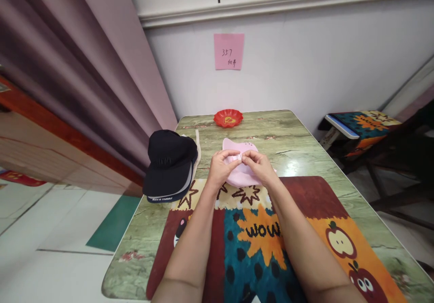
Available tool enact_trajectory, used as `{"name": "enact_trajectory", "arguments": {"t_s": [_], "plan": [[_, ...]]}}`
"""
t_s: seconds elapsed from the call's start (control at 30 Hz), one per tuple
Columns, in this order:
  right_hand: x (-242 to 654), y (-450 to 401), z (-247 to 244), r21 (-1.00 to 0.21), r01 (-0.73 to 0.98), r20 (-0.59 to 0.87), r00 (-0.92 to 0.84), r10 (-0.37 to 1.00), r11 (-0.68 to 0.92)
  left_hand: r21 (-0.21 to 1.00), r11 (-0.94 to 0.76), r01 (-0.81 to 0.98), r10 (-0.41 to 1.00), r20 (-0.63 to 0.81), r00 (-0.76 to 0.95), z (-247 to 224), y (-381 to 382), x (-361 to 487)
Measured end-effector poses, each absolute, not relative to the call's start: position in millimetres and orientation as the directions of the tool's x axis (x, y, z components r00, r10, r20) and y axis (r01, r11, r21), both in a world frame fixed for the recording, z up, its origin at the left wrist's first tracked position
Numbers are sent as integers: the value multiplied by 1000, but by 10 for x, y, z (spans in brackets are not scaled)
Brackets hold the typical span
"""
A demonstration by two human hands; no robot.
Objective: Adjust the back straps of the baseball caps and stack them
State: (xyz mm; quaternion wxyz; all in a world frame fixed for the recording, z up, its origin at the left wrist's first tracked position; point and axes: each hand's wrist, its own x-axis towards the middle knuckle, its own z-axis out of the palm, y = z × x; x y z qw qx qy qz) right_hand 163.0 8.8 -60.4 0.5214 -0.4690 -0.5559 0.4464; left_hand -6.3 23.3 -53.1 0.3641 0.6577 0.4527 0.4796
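Observation:
Over the far edge of the patterned mat, both my hands work at a pink cap (242, 176). My left hand (222, 165) pinches one end of a small pale strip (237, 157) on it, probably the strap. The other end is between the thumb and fingers of my right hand (259, 163). My fingers cover part of the strip, so whether it is fastened cannot be seen. Left of my hands is a stack of caps, a black cap (171, 158) on top, with grey and navy brims showing beneath.
At the table's back edge stands a red scalloped dish (228, 119). A colourful mat (233, 244) covers the table's front. A beige strap (198, 149) lies beside the caps. Curtains (111, 45) hang at left; a pink note (228, 52) is on the wall.

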Motion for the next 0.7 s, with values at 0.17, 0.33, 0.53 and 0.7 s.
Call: {"name": "enact_trajectory", "arguments": {"t_s": [0.17, 0.33, 0.53, 0.7], "plan": [[1646, 87, -606, -980, 80, 179, -22, 984, 181, 930, -303, 207, 950, 279, 139, -529, 234, -66], [1623, 87, -616, -981, 89, 173, 3, 985, 172, 916, -323, 239, 944, 296, 143, -518, 232, -69], [1573, 83, -614, -984, 69, 168, 35, 985, 165, 899, -356, 254, 932, 322, 168, -499, 225, -69], [1552, 80, -605, -988, 25, 156, 43, 987, 155, 888, -389, 247, 919, 354, 175, -506, 227, -62]]}}
